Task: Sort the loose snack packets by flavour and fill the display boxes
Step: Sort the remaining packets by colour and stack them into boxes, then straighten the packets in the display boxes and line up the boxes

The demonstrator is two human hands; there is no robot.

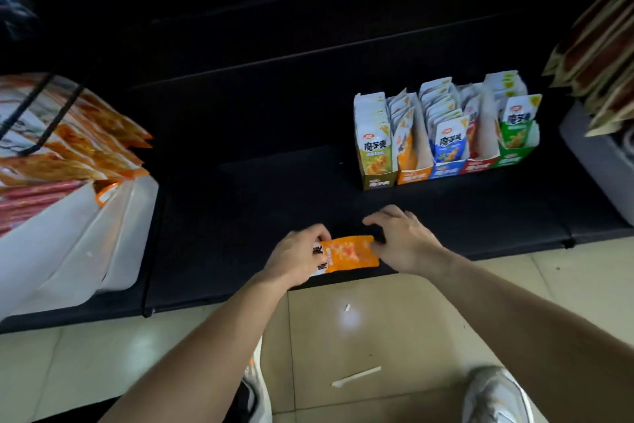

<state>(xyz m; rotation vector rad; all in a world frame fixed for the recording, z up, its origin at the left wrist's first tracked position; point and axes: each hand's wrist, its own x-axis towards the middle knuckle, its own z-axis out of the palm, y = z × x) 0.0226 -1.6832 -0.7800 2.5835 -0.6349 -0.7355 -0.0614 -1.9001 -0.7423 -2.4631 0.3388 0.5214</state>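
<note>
Left hand grips white end of orange packet; right hand pinches other end, at shelf front edge. Risk: slip drops packet to floor. Risk: misfile, as orange box stands tight between olive box and blue box.

On the shelf, display boxes stand behind and right of the packet.
</note>
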